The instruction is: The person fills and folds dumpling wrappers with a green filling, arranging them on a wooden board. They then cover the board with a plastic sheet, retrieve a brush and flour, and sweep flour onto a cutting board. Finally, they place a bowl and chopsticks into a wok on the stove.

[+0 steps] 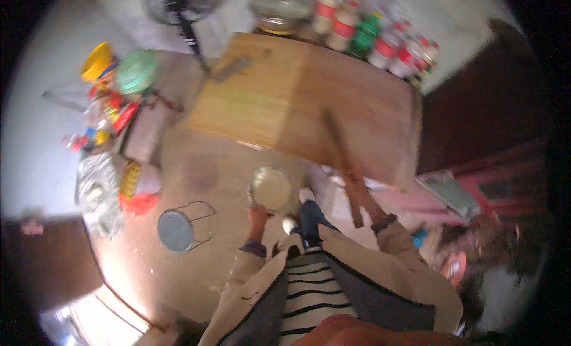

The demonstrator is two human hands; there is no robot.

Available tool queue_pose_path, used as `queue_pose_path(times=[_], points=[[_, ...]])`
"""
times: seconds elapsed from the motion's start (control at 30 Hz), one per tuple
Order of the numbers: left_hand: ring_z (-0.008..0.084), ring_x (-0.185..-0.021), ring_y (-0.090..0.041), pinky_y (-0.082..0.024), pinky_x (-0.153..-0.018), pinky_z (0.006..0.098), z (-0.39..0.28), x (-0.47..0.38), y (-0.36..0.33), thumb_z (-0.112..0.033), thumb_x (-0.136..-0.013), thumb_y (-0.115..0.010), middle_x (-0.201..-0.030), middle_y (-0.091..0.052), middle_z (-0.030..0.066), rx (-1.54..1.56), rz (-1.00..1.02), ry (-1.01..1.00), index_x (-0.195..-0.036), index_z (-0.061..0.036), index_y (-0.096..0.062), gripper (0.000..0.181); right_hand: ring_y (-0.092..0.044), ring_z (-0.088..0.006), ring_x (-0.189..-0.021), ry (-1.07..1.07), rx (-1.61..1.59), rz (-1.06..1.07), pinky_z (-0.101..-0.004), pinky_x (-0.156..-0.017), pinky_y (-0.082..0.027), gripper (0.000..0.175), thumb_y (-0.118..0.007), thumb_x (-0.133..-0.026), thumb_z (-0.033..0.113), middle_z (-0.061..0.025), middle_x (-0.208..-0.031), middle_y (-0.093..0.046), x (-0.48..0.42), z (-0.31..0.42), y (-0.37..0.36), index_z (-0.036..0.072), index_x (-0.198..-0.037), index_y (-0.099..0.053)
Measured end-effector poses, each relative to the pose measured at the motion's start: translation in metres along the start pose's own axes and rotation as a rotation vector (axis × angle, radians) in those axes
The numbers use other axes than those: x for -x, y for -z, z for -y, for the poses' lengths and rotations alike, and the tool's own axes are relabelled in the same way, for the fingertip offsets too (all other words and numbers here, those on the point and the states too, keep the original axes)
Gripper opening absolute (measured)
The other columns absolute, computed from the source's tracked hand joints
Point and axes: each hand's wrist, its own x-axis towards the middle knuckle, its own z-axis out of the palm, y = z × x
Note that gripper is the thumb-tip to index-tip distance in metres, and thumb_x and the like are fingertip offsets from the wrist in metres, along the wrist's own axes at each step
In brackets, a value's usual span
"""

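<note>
My left hand [257, 214] is closed on the near rim of a round, pale container [271, 189], perhaps a bowl or pan, above the floor. My right hand [359, 190] grips a long, dark stick-like object [335, 134], blurred by motion, which reaches over the wooden table [348, 96]. A shorter brown length shows below that hand. The fingers of both hands are blurred.
Plastic bottles [366, 33] and a glass-lidded pan [283, 9] line the table's far side. A folding stool [175, 230] stands on the floor at left. Bags and colourful containers [136, 71] lie along the left wall. A pink frame [401, 204] is at right.
</note>
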Motion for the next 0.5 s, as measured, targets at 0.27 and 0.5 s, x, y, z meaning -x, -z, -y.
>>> queue_pose_path(times=[0.27, 0.5], points=[[0.0338, -0.066, -0.071, -0.061, -0.052, 0.0408, -0.030, -0.007, 0.111, -0.013, -0.092, -0.054, -0.094, -0.066, 0.0256, 0.905, -0.278, 0.533, -0.109, 0.0191, -0.051, 0.037, -0.060, -0.0137, -0.086, 0.116, -0.106, -0.360, -0.0300, -0.071, -0.051, 0.035, -0.064, -0.094, 0.020, -0.0035, -0.108, -0.063, -0.159, 0.009, 0.052, 0.006, -0.126, -0.058], [0.0296, -0.065, -0.070, -0.059, -0.050, 0.0389, -0.064, -0.031, 0.254, -0.016, -0.092, -0.058, -0.094, -0.067, 0.0244, 0.768, -0.476, 0.403, -0.089, 0.0153, -0.058, 0.032, -0.061, -0.0153, -0.091, 0.181, 0.500, -0.689, -0.0332, -0.074, -0.051, 0.032, -0.061, -0.096, 0.024, -0.0063, -0.109, -0.063, -0.199, 0.075, 0.000, 0.005, -0.122, -0.059]])
